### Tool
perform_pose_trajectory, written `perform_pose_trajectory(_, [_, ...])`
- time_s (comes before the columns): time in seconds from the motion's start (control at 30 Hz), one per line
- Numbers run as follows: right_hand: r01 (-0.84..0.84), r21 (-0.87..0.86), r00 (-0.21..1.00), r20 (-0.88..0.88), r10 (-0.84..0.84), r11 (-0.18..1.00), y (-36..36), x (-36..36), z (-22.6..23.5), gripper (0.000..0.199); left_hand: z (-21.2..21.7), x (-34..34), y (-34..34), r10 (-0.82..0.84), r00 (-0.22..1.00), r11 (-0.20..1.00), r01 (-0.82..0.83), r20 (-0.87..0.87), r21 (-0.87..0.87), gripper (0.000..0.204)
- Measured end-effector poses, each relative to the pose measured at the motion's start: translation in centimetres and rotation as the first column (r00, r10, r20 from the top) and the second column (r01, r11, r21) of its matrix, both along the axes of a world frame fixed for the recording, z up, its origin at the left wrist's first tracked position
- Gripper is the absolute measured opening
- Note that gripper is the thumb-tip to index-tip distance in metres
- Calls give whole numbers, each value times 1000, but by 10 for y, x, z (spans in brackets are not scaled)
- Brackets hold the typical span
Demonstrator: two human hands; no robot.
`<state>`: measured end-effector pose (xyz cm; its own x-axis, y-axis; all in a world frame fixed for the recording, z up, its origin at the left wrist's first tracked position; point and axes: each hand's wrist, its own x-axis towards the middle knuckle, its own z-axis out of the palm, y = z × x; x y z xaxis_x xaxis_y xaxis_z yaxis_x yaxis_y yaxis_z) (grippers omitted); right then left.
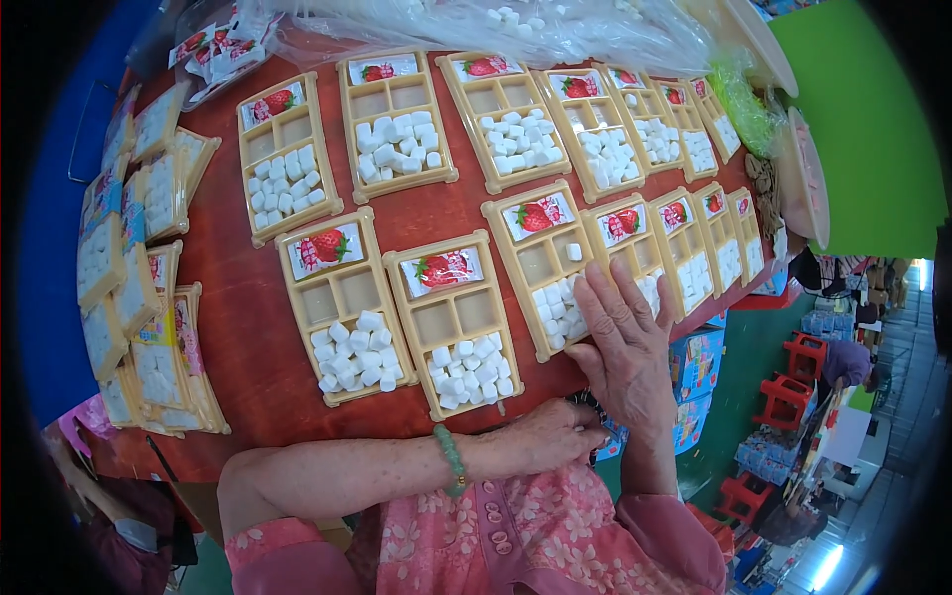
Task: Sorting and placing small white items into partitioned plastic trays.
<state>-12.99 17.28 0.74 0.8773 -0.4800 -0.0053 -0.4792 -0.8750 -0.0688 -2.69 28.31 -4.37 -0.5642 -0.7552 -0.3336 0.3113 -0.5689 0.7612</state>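
My right hand (630, 362), fingers stretched out, lies over the lower part of a beige compartment tray (531, 260) and the edge of its neighbour. That tray carries a strawberry-printed sachet (538, 213) at its far end and white marshmallow-like cubes (558, 315) at its near end; a single cube (573, 252) sits in one small compartment. Across my front at the table edge, my left hand (550, 434) is closed below the right one, and whatever its curled fingers hold is hidden. Nearest to its forearm stands another beige tray (433, 322) of sachet and cubes.
Two rows of similar trays (400, 96) cover the red table (238, 367). Filled trays are stacked (159, 297) at the left. Loose sachets (220, 50) and a clear plastic sheet (476, 35) lie at the back. Boxes (694, 365) and red stools (783, 397) stand at the right.
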Motion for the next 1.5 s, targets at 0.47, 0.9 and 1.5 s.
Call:
perform_pose_trajectory(0.47, [-86,69,996,-7,86,994,4,5,-11,80,-2,-1,0,14,999,999,-11,50,-44,34])
perform_pose_trajectory(0.9, [-3,155,946,320,-47,988,-21,23,11,37,-1,2,-3,-99,990,994,103,101,-37,36])
perform_pose_trajectory(1.5, [-53,7,968,246,50,999,-40,57,11,9,-3,-3,1,67,996,997,-64,66,-48,35])
